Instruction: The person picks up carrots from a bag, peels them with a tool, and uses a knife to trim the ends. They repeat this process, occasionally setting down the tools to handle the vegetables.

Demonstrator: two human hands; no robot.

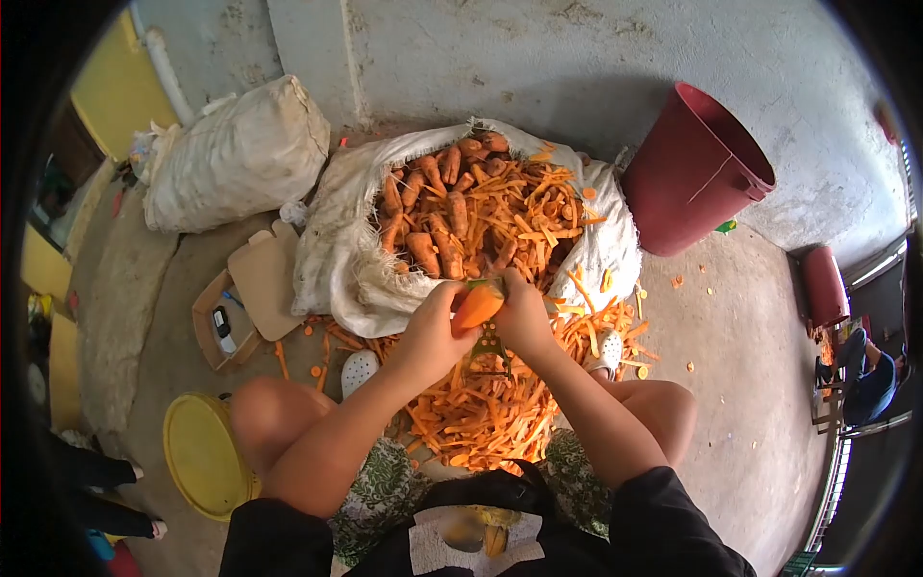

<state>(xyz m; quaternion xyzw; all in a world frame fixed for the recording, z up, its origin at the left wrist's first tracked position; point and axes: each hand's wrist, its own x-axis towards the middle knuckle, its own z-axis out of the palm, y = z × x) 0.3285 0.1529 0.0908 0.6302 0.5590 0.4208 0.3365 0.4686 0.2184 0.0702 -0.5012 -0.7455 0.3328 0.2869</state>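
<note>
A peeled orange carrot [478,307] is gripped in my left hand [435,325], over the front of a white sack [336,231]. My right hand [525,319] is closed at the carrot's other side, near a thin greenish piece at its upper end. Whether that piece is a peeler or something else is hard to make out. Unpeeled, soil-brown carrots [421,252] fill the open sack, with orange peelings on its right side. Below my hands, a large heap of carrot peelings [481,413] lies between my legs.
A tall dark red bin [678,178] stands right of the sack against the wall. Left are a full white sack [240,159], an open cardboard box [221,327] and a yellow bucket [197,457]. Other people's legs [106,466] show at lower left; another person [873,385] sits far right.
</note>
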